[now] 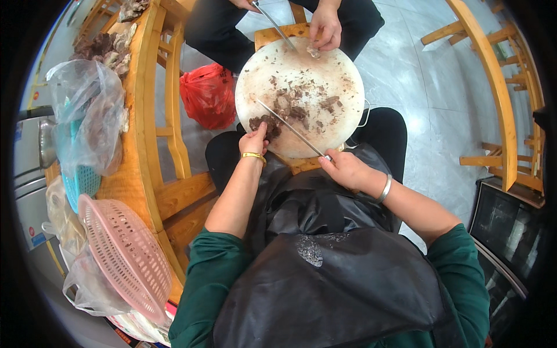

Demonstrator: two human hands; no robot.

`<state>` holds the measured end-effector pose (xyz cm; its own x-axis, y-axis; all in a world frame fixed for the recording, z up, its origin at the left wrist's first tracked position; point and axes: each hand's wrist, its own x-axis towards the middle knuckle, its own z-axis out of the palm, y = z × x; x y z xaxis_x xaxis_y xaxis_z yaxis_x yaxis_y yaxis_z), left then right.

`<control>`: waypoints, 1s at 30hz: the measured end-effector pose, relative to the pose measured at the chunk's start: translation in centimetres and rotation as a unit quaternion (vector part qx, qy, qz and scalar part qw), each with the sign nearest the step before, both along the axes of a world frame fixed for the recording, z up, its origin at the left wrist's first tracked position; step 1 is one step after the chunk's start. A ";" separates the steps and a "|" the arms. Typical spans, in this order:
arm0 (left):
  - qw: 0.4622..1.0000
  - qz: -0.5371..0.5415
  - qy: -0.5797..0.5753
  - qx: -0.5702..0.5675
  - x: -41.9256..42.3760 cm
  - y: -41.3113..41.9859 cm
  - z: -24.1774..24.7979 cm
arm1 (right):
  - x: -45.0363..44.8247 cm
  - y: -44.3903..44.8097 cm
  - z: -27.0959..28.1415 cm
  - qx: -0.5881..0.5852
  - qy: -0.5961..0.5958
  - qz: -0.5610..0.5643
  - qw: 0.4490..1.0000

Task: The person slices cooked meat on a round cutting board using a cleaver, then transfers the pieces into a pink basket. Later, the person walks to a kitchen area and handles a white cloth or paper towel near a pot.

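Note:
A round white cutting board (300,58) rests on a wooden stool (300,165) in front of me. At its near left edge my left hand (254,141) grips a dark piece of meat (269,126). My right hand (346,167) is closed around the handle of a long knife (296,131), whose thin blade points up and left across the board, its tip beyond the meat. Chopped brown meat bits (300,112) lie scattered over the board's middle, with a larger strip (330,103) to their right.
Opposite me, another person's hand (326,28) holds a pale scrap on the board; their other hand holds a knife (276,27). A red plastic bag (209,96) sits on the floor at left. On the wooden table (139,174) are meat chunks (104,48), a plastic bag (87,113) and a pink basket (128,252).

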<state>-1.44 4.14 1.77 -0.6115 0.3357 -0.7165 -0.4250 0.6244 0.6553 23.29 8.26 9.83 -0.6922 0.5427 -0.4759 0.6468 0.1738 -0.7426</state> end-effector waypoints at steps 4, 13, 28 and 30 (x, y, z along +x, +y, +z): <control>1.000 -0.017 0.011 0.024 -0.7 -0.5 -1.0 | -3.6 1.1 -0.8 -0.007 -0.033 -0.005 0.999; 0.883 -0.157 0.439 0.059 -0.7 -1.5 -1.0 | -0.3 0.0 -1.3 0.093 -0.088 0.017 0.992; 0.781 -0.344 0.467 0.232 -0.4 1.9 0.0 | 0.1 1.9 2.7 -0.055 -0.034 -0.076 0.995; 0.789 -0.351 0.449 0.229 -0.9 2.6 -0.4 | -0.9 2.1 2.3 -0.117 -0.042 -0.094 0.988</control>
